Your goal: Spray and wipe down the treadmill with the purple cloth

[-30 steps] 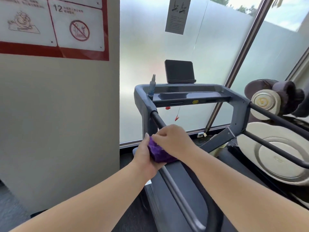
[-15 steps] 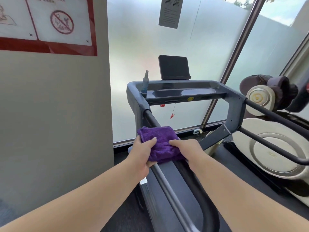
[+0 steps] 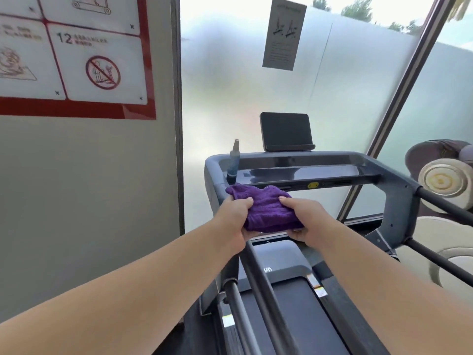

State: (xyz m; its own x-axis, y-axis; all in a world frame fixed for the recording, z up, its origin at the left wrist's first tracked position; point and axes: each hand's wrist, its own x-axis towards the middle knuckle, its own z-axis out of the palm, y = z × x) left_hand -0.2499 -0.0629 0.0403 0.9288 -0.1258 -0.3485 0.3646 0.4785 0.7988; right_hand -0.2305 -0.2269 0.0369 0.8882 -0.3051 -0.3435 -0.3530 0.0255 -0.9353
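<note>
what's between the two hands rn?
Head view: only the purple cloth, gripped at its left edge by the left hand and at its right by the right hand.

Fluffy purple cloth (image 3: 266, 211); glossy plastic treadmill console (image 3: 302, 172); frosted glass window (image 3: 230, 85)

Purple cloth (image 3: 266, 211): plush, bunched, over the left handrail. Spray bottle (image 3: 233, 162): slim, blue-grey, upright on console's left end. Treadmill (image 3: 399, 193): dark grey frame, black belt.

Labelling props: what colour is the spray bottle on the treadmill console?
Dark blue-grey, with a paler grey nozzle; the spray bottle shows in the head view.
</note>
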